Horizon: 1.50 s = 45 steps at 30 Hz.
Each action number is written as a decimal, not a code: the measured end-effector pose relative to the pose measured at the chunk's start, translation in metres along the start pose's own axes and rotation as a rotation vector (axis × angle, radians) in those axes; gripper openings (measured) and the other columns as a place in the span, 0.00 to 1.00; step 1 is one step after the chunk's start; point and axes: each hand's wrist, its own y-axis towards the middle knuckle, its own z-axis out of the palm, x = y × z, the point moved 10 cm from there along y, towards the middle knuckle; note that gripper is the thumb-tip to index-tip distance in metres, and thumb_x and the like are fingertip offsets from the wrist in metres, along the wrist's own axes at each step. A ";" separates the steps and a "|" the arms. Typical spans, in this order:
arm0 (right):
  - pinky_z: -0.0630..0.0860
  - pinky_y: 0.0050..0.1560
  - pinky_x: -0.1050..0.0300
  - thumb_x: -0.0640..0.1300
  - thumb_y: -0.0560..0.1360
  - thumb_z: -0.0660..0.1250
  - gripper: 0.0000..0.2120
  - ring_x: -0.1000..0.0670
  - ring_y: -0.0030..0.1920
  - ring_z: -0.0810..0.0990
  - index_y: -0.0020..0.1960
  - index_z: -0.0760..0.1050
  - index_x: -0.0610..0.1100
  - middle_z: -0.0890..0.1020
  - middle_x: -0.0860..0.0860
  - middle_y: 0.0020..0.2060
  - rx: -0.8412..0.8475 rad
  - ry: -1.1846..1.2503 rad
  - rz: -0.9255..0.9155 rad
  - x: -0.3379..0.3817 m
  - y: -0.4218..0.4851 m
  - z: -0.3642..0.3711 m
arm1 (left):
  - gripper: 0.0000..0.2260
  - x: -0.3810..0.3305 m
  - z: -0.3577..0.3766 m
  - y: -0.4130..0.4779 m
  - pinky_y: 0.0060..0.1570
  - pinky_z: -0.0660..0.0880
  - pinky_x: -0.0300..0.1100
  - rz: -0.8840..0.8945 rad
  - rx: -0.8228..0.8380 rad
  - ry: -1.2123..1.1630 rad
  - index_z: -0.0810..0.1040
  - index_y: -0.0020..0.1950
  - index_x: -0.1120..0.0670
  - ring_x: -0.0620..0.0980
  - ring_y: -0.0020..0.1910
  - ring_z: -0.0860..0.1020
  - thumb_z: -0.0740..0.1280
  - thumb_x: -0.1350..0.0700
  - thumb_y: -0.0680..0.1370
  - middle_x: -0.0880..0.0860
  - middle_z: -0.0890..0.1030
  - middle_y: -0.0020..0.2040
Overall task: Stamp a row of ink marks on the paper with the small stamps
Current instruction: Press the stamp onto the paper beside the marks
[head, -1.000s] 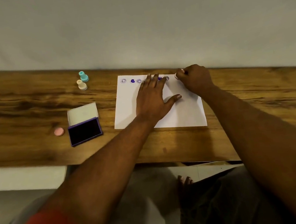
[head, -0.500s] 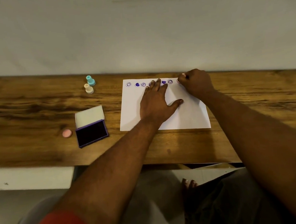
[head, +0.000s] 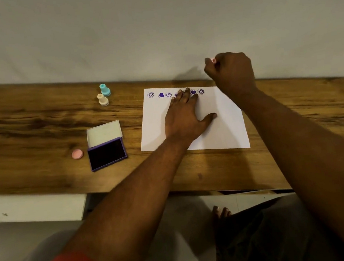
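A white sheet of paper [head: 227,129] lies on the wooden table [head: 30,127], with a row of purple ink marks [head: 161,94] along its far edge. My left hand [head: 184,116] presses flat on the paper, its fingertips covering some of the marks. My right hand [head: 231,73] is raised above the paper's far right corner, closed around a small pink stamp [head: 212,60] of which only the tip shows. A teal stamp [head: 105,89] and a cream stamp [head: 103,99] stand upright left of the paper. An open purple ink pad [head: 107,152] lies further left and nearer to me.
A round pink cap [head: 77,154] lies just left of the ink pad. A pale wall rises right behind the table's far edge. The table's near edge runs below the paper, with my legs and a foot under it.
My right hand has lifted the pink stamp off the paper's far right part, up and away toward the wall. My left hand stays flat on the sheet.
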 end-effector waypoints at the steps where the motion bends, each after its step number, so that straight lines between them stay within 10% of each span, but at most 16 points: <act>1: 0.63 0.35 0.54 0.58 0.79 0.57 0.25 0.38 0.32 0.75 0.35 0.76 0.41 0.75 0.44 0.27 0.015 -0.050 -0.009 0.001 -0.002 0.006 | 0.43 0.000 0.000 0.000 0.80 0.54 0.50 0.002 0.004 0.001 0.69 0.80 0.52 0.54 0.82 0.60 0.62 0.25 0.74 0.54 0.65 0.82; 5: 0.68 0.43 0.53 0.55 0.81 0.58 0.24 0.35 0.50 0.82 0.49 0.83 0.37 0.84 0.36 0.47 0.304 -0.213 0.046 -0.014 -0.032 0.063 | 0.44 0.003 0.002 0.001 0.81 0.52 0.49 -0.011 0.013 -0.019 0.68 0.81 0.50 0.53 0.83 0.58 0.62 0.24 0.74 0.53 0.63 0.83; 21: 0.69 0.43 0.53 0.57 0.83 0.56 0.25 0.37 0.50 0.83 0.51 0.82 0.38 0.85 0.38 0.48 0.312 -0.276 0.061 -0.010 -0.034 0.063 | 0.44 0.004 0.004 0.001 0.81 0.51 0.50 -0.009 0.047 -0.008 0.66 0.82 0.52 0.54 0.83 0.57 0.60 0.24 0.75 0.54 0.62 0.83; 30: 0.59 0.29 0.58 0.53 0.78 0.61 0.17 0.51 0.27 0.60 0.34 0.78 0.50 0.65 0.53 0.28 -0.128 1.146 0.782 -0.073 -0.043 0.027 | 0.44 0.005 0.003 0.001 0.81 0.49 0.49 -0.025 0.040 -0.018 0.65 0.82 0.52 0.53 0.84 0.56 0.63 0.26 0.75 0.53 0.61 0.84; 45: 0.66 0.33 0.57 0.53 0.77 0.64 0.15 0.52 0.31 0.68 0.37 0.77 0.46 0.74 0.52 0.30 0.024 1.100 0.659 -0.050 -0.050 0.037 | 0.41 -0.003 -0.007 0.000 0.80 0.52 0.50 0.016 -0.001 -0.002 0.68 0.81 0.50 0.53 0.83 0.58 0.64 0.27 0.76 0.52 0.64 0.83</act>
